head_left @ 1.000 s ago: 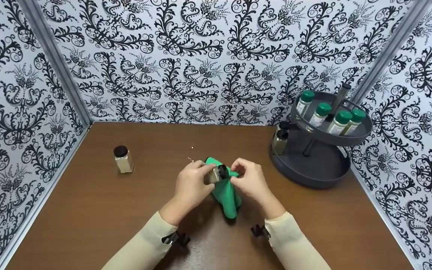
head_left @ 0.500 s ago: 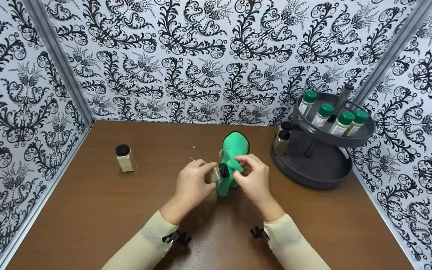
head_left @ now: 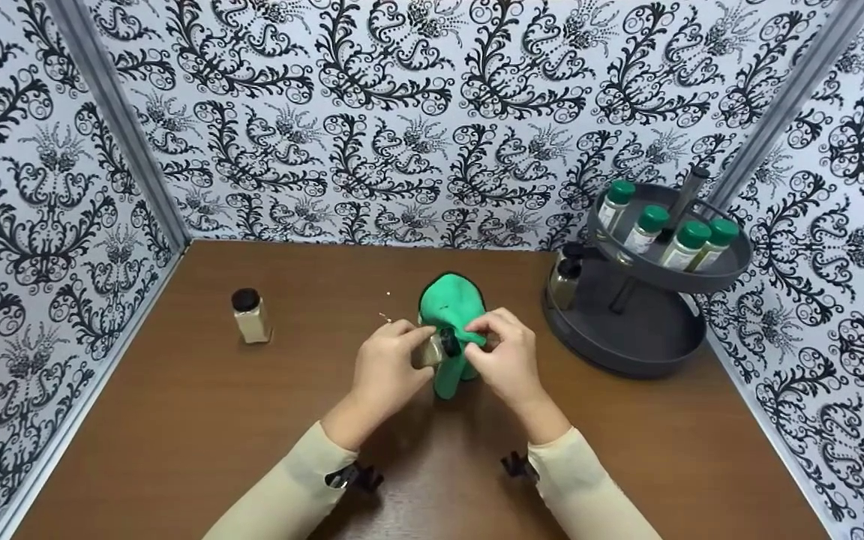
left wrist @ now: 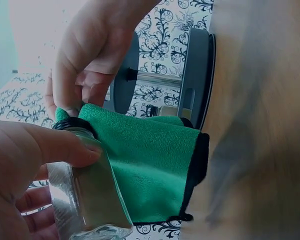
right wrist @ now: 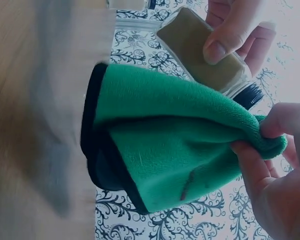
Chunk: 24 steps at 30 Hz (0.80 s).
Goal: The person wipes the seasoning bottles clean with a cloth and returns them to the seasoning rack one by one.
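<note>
My left hand [head_left: 387, 365] grips a clear glass spice jar [left wrist: 97, 195] with a black lid [head_left: 450, 341] and tan powder inside. The jar is tilted, its lid toward my right hand. Between thumb and fingers, my right hand [head_left: 505, 354] pinches a bunched part of a green cloth [right wrist: 165, 135] with black edging. Its loose part hangs down beside the jar, close to the lid. In the right wrist view the cloth covers part of the jar's neck, and whether it touches the lid I cannot tell.
At the left a second black-capped spice jar [head_left: 252, 319] stands on the brown table [head_left: 312, 450]. A dark two-tier rack [head_left: 627, 352] at the right carries green-capped jars [head_left: 646, 229] above and black-capped jars [head_left: 565, 283] below. Small light specks [head_left: 385, 316] lie behind my left hand.
The cloth has swung about: its loose part hung toward me, then flipped up toward the far side, and now leans slightly left. Both hands keep their holds and have barely moved.
</note>
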Each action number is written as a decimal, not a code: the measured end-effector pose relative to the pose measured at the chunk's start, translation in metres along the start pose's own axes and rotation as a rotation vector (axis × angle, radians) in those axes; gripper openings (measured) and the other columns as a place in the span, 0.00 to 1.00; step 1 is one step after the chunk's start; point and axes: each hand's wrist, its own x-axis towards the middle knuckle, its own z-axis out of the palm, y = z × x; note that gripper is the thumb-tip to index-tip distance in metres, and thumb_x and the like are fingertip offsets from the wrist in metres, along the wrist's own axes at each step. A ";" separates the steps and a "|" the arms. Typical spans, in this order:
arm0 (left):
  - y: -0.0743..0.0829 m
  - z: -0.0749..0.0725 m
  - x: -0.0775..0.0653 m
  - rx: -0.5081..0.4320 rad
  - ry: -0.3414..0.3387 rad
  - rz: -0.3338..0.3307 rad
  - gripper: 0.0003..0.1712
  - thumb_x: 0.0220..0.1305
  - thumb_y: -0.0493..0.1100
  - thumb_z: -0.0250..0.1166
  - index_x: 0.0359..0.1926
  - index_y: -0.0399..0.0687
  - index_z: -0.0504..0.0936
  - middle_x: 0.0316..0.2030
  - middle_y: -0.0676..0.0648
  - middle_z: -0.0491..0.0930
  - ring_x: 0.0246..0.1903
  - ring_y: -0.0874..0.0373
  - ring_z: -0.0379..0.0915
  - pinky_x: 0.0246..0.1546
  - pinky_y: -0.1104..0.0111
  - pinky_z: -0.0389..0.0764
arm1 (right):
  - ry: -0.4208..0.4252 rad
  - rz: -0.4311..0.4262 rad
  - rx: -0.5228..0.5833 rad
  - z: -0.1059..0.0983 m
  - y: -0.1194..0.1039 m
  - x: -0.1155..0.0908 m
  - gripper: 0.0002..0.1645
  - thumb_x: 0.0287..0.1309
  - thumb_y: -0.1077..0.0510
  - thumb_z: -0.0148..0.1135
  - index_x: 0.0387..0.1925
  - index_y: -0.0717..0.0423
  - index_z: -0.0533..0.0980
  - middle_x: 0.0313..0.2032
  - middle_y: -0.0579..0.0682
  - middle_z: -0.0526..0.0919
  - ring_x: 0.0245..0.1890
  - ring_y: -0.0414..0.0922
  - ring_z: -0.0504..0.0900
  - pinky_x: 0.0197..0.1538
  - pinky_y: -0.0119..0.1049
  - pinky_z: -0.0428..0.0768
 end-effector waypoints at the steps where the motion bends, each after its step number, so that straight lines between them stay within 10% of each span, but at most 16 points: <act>1: 0.000 0.000 0.000 0.001 -0.003 -0.001 0.27 0.42 0.39 0.85 0.49 0.51 0.93 0.36 0.49 0.86 0.34 0.52 0.81 0.35 0.59 0.86 | -0.010 0.000 -0.009 -0.001 -0.001 0.000 0.16 0.47 0.73 0.67 0.31 0.49 0.87 0.34 0.45 0.84 0.33 0.38 0.83 0.31 0.35 0.84; 13: 0.002 0.008 -0.004 0.012 -0.026 0.010 0.29 0.38 0.38 0.84 0.48 0.51 0.93 0.36 0.50 0.86 0.37 0.52 0.82 0.36 0.59 0.86 | -0.301 0.099 -0.052 -0.022 -0.006 0.009 0.09 0.48 0.68 0.74 0.30 0.51 0.89 0.31 0.45 0.88 0.32 0.38 0.87 0.39 0.36 0.89; 24: 0.006 0.004 -0.004 0.025 -0.061 0.025 0.29 0.40 0.40 0.84 0.50 0.53 0.92 0.38 0.51 0.87 0.39 0.52 0.83 0.39 0.59 0.87 | -0.301 0.115 -0.097 -0.019 -0.001 0.008 0.14 0.43 0.69 0.71 0.32 0.49 0.87 0.28 0.43 0.86 0.29 0.38 0.82 0.36 0.34 0.85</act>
